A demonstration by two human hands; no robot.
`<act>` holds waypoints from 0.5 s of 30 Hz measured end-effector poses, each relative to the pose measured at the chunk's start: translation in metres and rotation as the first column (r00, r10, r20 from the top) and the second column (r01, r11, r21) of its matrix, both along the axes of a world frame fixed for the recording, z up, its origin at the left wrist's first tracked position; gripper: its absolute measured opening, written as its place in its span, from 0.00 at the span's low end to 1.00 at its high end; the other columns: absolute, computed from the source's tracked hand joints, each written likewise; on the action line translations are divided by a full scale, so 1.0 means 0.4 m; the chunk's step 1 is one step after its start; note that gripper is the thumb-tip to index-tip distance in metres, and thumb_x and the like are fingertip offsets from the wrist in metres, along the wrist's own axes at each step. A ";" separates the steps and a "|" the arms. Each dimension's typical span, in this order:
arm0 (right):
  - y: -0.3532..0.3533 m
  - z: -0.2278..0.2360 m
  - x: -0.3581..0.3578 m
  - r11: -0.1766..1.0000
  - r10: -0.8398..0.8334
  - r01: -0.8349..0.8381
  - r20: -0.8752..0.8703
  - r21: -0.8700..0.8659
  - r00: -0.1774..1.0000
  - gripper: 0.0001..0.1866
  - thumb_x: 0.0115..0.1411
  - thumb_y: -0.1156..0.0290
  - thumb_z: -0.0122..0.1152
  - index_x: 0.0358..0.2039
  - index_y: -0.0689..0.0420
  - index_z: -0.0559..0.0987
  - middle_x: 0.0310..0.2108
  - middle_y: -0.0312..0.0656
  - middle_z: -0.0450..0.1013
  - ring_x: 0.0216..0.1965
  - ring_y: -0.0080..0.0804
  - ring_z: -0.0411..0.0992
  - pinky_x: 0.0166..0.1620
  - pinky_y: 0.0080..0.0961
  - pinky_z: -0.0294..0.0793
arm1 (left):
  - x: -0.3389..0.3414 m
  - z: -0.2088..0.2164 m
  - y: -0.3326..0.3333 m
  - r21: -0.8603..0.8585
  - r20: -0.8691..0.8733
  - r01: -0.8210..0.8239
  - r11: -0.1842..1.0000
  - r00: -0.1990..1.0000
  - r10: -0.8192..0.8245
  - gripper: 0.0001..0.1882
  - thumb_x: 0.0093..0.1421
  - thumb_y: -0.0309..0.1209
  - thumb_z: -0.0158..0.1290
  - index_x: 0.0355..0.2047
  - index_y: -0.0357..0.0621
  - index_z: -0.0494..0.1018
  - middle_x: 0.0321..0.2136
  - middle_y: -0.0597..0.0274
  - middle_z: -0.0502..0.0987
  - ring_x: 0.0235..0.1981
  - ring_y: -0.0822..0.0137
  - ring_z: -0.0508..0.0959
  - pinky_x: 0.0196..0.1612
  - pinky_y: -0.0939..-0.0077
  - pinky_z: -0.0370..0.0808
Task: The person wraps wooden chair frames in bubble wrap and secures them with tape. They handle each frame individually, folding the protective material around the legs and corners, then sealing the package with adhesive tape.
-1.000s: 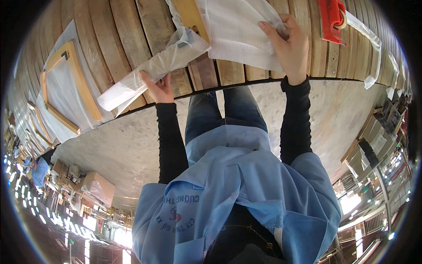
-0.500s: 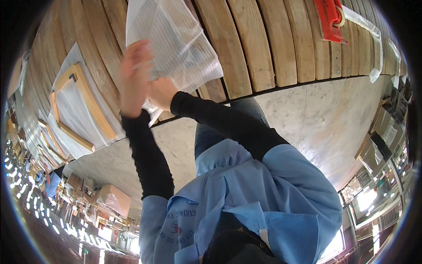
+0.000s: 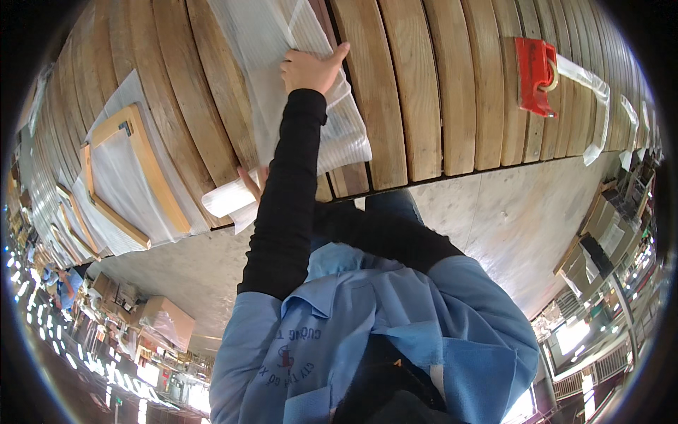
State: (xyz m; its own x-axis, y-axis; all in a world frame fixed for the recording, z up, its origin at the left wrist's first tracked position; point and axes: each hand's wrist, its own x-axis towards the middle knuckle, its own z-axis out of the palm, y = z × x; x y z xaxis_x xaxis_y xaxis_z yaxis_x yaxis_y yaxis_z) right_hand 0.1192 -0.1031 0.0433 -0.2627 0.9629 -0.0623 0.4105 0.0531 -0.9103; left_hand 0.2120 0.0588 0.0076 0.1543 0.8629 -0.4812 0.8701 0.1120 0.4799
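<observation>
White foam sheet (image 3: 263,78) lies on the slatted wooden surface (image 3: 409,85), in front of the person. The left hand (image 3: 311,71) rests on it, thumb spread away from the fingers. Crossed beneath the left forearm, the right hand (image 3: 250,184) touches a rolled white end (image 3: 232,198); it is partly hidden, so I cannot tell whether its fingers grip. Well to the right sits a red tape dispenser (image 3: 535,78).
</observation>
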 end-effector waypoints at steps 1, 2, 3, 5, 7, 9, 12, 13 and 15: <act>0.000 0.051 0.042 0.994 0.092 -0.096 -0.077 -0.050 0.993 0.22 0.62 0.60 0.64 0.51 0.61 0.78 0.36 0.47 0.80 0.43 0.39 0.78 0.48 0.35 0.75 | 0.023 0.020 0.007 -0.043 0.005 -0.020 0.999 1.000 0.020 0.62 0.46 0.68 0.63 0.55 0.14 0.58 0.51 0.26 0.69 0.55 0.34 0.72 0.59 0.52 0.71; -0.004 0.103 0.088 0.948 0.277 -0.304 -0.230 -0.091 0.933 0.21 0.63 0.59 0.64 0.50 0.61 0.78 0.37 0.46 0.80 0.44 0.39 0.78 0.49 0.34 0.75 | -0.002 -0.007 0.027 -0.075 -0.004 -0.019 0.997 1.000 0.019 0.60 0.46 0.66 0.64 0.54 0.15 0.59 0.51 0.26 0.69 0.56 0.34 0.72 0.59 0.53 0.72; -0.007 0.148 0.154 0.835 0.444 -0.535 -0.419 -0.127 0.792 0.21 0.64 0.58 0.64 0.50 0.61 0.79 0.38 0.46 0.80 0.45 0.38 0.78 0.50 0.33 0.75 | -0.031 -0.051 0.043 -0.111 -0.006 -0.014 0.994 1.000 0.014 0.58 0.46 0.63 0.65 0.53 0.15 0.60 0.50 0.26 0.70 0.56 0.35 0.72 0.58 0.54 0.72; 0.006 0.168 0.322 0.583 0.404 -0.790 -0.776 -0.190 0.485 0.21 0.65 0.57 0.64 0.49 0.61 0.79 0.40 0.46 0.80 0.47 0.36 0.77 0.52 0.32 0.75 | -0.019 -0.063 0.071 -0.111 -0.010 -0.076 0.991 0.997 0.075 0.53 0.45 0.58 0.67 0.50 0.16 0.61 0.49 0.28 0.71 0.55 0.36 0.73 0.57 0.55 0.74; 0.033 0.081 0.444 0.815 -0.282 -0.219 -0.697 -0.537 0.659 0.27 0.65 0.56 0.64 0.55 0.65 0.73 0.41 0.52 0.78 0.47 0.36 0.76 0.53 0.34 0.74 | 0.013 -0.005 0.040 -0.073 -0.018 -0.210 0.975 0.978 0.209 0.49 0.43 0.53 0.69 0.48 0.17 0.63 0.47 0.32 0.73 0.53 0.39 0.75 0.55 0.57 0.75; 0.075 -0.044 0.471 0.805 -0.573 0.436 -0.339 -0.401 0.746 0.36 0.64 0.58 0.66 0.64 0.67 0.64 0.48 0.54 0.73 0.53 0.39 0.71 0.59 0.36 0.67 | 0.018 -0.015 0.041 -0.116 -0.017 -0.272 0.955 0.962 0.271 0.48 0.41 0.52 0.70 0.46 0.19 0.64 0.45 0.34 0.75 0.49 0.43 0.78 0.54 0.58 0.76; 0.138 -0.106 0.415 0.845 -0.511 0.500 -0.015 -0.189 0.859 0.44 0.59 0.57 0.71 0.67 0.67 0.60 0.57 0.58 0.63 0.61 0.48 0.62 0.63 0.38 0.63 | -0.012 -0.007 0.074 -0.249 -0.013 -0.320 0.914 0.945 0.328 0.47 0.39 0.53 0.72 0.43 0.20 0.67 0.41 0.38 0.79 0.44 0.50 0.81 0.51 0.62 0.77; 0.143 -0.105 0.405 0.830 -0.510 0.500 0.031 -0.247 0.860 0.47 0.57 0.55 0.73 0.67 0.68 0.60 0.59 0.60 0.60 0.63 0.51 0.59 0.62 0.38 0.64 | -0.020 0.003 0.076 -0.312 -0.011 -0.320 0.895 0.943 0.333 0.47 0.39 0.54 0.73 0.43 0.20 0.68 0.39 0.39 0.80 0.43 0.52 0.82 0.50 0.63 0.77; 0.139 -0.149 0.420 0.813 -0.562 0.502 -0.173 -0.294 0.809 0.47 0.57 0.56 0.74 0.67 0.67 0.59 0.58 0.59 0.59 0.63 0.53 0.58 0.64 0.39 0.62 | -0.006 0.044 0.074 -0.342 0.105 -0.348 0.873 0.909 0.403 0.43 0.43 0.53 0.73 0.42 0.23 0.72 0.39 0.44 0.81 0.41 0.56 0.82 0.49 0.66 0.77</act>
